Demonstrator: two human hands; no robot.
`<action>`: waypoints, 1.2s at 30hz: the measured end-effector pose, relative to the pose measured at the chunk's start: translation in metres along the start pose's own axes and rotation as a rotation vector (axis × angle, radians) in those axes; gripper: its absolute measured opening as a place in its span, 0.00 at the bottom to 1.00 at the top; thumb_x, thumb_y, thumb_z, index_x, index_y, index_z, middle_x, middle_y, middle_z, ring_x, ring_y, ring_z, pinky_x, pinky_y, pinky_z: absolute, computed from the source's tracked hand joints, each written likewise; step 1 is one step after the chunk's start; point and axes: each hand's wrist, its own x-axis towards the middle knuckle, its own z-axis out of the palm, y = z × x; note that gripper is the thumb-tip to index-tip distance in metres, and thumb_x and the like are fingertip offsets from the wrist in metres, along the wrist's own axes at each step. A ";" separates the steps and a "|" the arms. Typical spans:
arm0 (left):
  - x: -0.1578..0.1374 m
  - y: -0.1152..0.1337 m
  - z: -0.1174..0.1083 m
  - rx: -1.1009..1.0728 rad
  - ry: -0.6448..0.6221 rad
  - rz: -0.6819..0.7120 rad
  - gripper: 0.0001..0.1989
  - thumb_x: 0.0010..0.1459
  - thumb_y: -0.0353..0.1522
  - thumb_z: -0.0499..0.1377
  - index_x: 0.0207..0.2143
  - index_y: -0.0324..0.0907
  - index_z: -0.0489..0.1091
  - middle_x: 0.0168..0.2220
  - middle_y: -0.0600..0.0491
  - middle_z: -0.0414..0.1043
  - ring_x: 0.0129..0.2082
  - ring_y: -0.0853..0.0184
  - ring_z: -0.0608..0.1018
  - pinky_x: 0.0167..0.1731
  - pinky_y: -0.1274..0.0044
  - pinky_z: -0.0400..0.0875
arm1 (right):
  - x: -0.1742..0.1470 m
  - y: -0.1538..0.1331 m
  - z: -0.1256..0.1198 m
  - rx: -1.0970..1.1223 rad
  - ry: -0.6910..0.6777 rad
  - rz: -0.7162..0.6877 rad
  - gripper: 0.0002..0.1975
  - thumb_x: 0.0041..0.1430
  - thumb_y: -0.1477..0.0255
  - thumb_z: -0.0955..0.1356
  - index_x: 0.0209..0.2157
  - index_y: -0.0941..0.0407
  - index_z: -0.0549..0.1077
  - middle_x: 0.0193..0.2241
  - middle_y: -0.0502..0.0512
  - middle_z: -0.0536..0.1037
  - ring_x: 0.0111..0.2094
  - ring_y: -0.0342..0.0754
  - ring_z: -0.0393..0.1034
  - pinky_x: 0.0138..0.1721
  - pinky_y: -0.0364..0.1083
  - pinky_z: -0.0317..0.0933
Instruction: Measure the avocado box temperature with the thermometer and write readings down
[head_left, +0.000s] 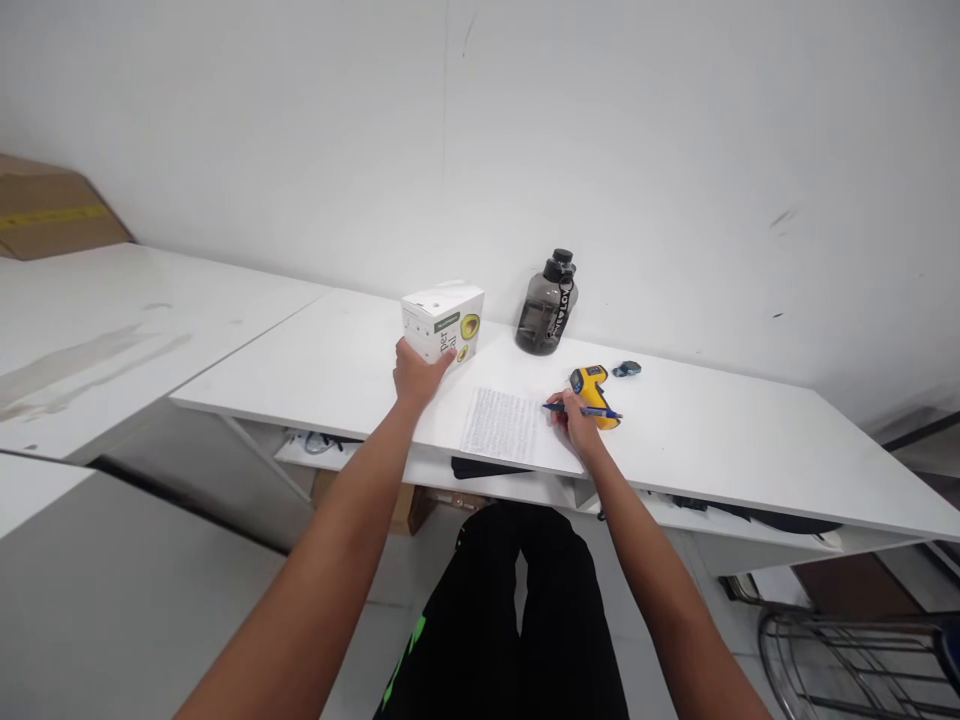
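My left hand [420, 374] grips the near lower part of a white carton [444, 312] printed with avocados, which stands on the white desk [705, 430]. In my right hand [579, 418] is a blue pen [606, 411], held between the fingers over the right side of a sheet of paper [510, 425] covered in handwriting. Just beyond that hand lies a yellow infrared thermometer gun [590, 384], its handle partly behind the hand and pen.
A dark translucent water bottle [544, 312] stands near the wall. Right of it lies a small dark blue item [626, 368] I cannot make out. A cardboard box [60, 210] sits at far left. Below the desktop are shelves, and a metal-framed chair [847, 655] is at lower right.
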 end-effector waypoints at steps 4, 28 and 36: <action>0.001 0.000 0.001 -0.014 0.002 -0.002 0.40 0.48 0.50 0.67 0.57 0.48 0.53 0.61 0.44 0.67 0.61 0.48 0.72 0.60 0.57 0.67 | 0.000 -0.003 0.002 -0.090 0.034 0.046 0.26 0.62 0.48 0.61 0.25 0.53 0.76 0.21 0.50 0.72 0.28 0.49 0.69 0.38 0.48 0.64; 0.000 0.001 0.000 -0.020 0.018 0.001 0.38 0.47 0.50 0.68 0.54 0.47 0.54 0.60 0.43 0.69 0.60 0.48 0.73 0.59 0.57 0.68 | 0.003 -0.002 0.003 -0.121 0.033 0.074 0.18 0.56 0.57 0.64 0.21 0.52 0.76 0.28 0.53 0.80 0.39 0.55 0.74 0.48 0.51 0.64; 0.001 0.000 0.001 -0.012 0.012 -0.010 0.39 0.47 0.50 0.68 0.55 0.47 0.54 0.60 0.44 0.69 0.60 0.48 0.73 0.59 0.57 0.68 | 0.002 -0.004 0.002 -0.112 0.015 0.081 0.18 0.55 0.57 0.65 0.20 0.53 0.76 0.26 0.53 0.79 0.37 0.54 0.73 0.46 0.51 0.64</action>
